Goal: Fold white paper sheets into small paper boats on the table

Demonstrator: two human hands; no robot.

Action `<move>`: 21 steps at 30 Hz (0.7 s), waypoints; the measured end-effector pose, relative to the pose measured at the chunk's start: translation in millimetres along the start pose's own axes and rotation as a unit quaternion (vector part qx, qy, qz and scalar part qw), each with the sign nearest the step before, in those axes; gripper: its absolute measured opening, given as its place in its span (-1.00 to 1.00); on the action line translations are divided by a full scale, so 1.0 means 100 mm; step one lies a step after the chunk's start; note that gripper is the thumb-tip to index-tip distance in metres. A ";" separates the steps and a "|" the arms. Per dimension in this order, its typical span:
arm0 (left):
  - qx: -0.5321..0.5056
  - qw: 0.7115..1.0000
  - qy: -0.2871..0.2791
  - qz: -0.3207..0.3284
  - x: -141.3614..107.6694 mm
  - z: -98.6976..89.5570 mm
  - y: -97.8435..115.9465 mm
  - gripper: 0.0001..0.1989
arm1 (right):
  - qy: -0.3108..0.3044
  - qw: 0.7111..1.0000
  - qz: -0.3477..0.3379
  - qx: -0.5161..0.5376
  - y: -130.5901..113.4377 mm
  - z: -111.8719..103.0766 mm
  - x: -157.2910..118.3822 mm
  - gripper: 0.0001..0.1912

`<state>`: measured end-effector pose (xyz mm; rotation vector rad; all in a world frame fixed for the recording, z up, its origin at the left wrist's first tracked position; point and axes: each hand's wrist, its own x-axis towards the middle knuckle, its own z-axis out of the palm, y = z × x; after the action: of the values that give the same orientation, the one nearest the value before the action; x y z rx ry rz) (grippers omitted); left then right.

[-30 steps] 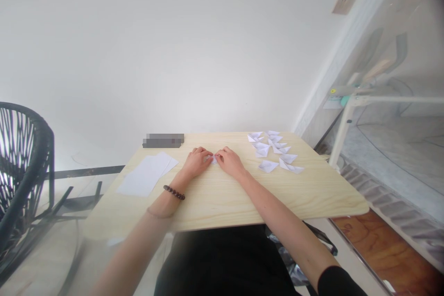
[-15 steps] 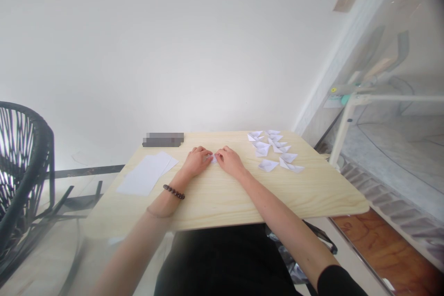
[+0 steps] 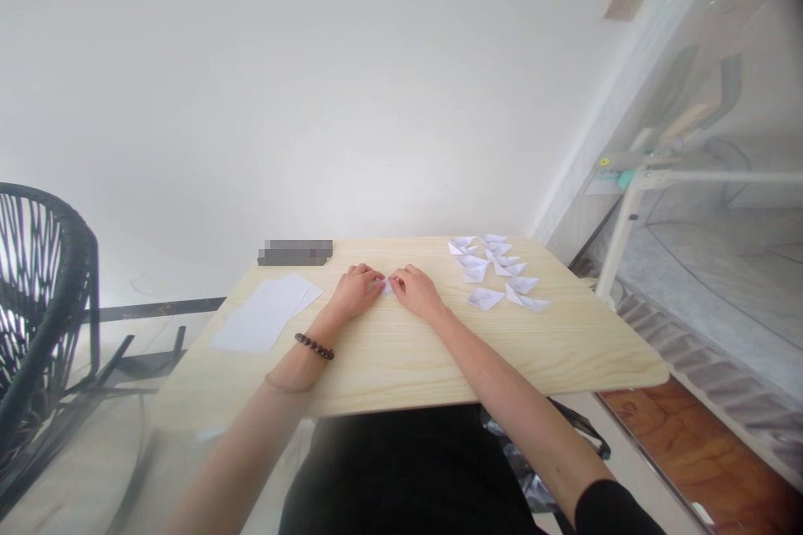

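Note:
Between my two hands, at the middle of the wooden table, is a small piece of folded white paper (image 3: 387,287). My left hand (image 3: 357,291) pinches its left side, fingers closed. From the right, my right hand (image 3: 415,292) grips the other side between thumb and fingers. Most of the paper is hidden by the fingers, so its exact shape cannot be made out. Several white folded paper boats (image 3: 485,298) stand grouped to the right of my right hand. White paper sheets (image 3: 260,318) lie overlapping to the left of my left hand.
A blurred-out dark object (image 3: 294,252) lies at the table's (image 3: 401,376) back left, near the white wall (image 3: 389,84). A dark woven chair (image 3: 69,267) stands on the left. A white metal frame (image 3: 621,234) rises beyond the table's right edge.

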<state>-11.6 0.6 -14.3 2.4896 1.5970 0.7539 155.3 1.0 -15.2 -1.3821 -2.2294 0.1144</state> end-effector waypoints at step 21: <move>-0.002 1.000 -0.002 0.014 0.00 0.00 -0.01 -0.66 | -0.005 1.000 0.003 0.004 0.01 0.02 0.01 -0.75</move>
<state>-12.9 0.9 -14.3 2.5141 1.5601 0.7545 155.2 2.3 -16.6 -1.3874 -2.2300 0.1334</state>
